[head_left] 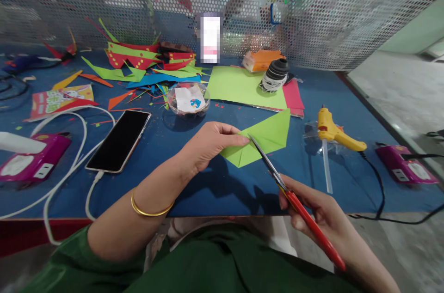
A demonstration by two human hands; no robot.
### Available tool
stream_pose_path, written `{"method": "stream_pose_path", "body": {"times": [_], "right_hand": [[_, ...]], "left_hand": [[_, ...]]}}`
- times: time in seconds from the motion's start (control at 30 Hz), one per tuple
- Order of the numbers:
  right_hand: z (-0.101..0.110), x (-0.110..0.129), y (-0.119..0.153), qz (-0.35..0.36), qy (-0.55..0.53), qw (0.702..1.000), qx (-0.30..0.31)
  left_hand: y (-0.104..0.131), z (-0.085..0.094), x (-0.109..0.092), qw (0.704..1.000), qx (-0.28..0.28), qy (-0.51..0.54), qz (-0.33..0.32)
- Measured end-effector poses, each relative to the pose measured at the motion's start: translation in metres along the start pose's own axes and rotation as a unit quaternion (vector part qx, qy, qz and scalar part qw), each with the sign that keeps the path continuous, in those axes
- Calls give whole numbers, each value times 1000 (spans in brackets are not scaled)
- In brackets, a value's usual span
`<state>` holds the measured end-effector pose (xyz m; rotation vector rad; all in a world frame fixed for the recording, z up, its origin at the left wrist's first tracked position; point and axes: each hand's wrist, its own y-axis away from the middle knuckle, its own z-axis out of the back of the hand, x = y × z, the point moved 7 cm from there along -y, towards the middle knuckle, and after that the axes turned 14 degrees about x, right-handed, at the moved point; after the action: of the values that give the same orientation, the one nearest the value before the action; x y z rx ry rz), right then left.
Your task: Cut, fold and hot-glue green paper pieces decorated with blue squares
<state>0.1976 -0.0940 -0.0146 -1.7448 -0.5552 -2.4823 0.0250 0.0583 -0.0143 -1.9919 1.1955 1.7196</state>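
Between the thumb and fingers of my left hand (217, 141) is a folded piece of light green paper (268, 133), held above the blue table. My right hand (312, 205) grips a pair of scissors (301, 214) with red handles. The scissor blades point up and left, and their tips meet the green paper just beside my left thumb. Whether the blades are parted is hard to make out. Part of the paper lies hidden behind my left fingers.
A phone (120, 140) on a white cable and a purple power strip (38, 156) lie left. A clear dish (189, 99), coloured sheets (239, 85) and a dark bottle (275, 75) are behind. A yellow glue gun (338, 132) and another purple power strip (405, 163) sit right.
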Motion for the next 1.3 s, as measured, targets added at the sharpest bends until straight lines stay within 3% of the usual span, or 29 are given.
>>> {"method": "stream_pose_path", "body": {"times": [0.2,0.43,0.5,0.57,0.63,0.7,0.9,1.0,1.07,1.17,1.3], "right_hand": [[5,-14,17,-76,-11,996,37],[26,-21,21,-83,154,983,-58],[29,-17,15,-101,261,953,-121],[29,-8,3,-124,390,897,-169],[26,4,-15,-130,491,839,-193],[26,13,-34,-133,547,802,-200],[35,19,-56,-156,609,762,-157],[22,32,-53,-73,637,747,-178],[-2,47,-54,50,641,745,-178],[-46,60,-59,217,642,726,-122],[-73,60,-66,271,651,700,-111]], "left_hand": [[1,14,-10,998,-49,-16,-37],[1,26,-15,994,-85,-33,-54],[0,26,-15,994,-84,-36,-56],[-1,26,-14,994,-83,-52,-56],[-3,26,-13,992,-82,-78,-53],[-2,26,-11,989,-87,-110,-52],[18,29,9,982,-108,-155,-27],[34,29,26,985,-112,-131,1],[44,28,34,986,-119,-118,12],[54,27,41,984,-132,-114,30],[60,27,46,982,-134,-123,54]]}}
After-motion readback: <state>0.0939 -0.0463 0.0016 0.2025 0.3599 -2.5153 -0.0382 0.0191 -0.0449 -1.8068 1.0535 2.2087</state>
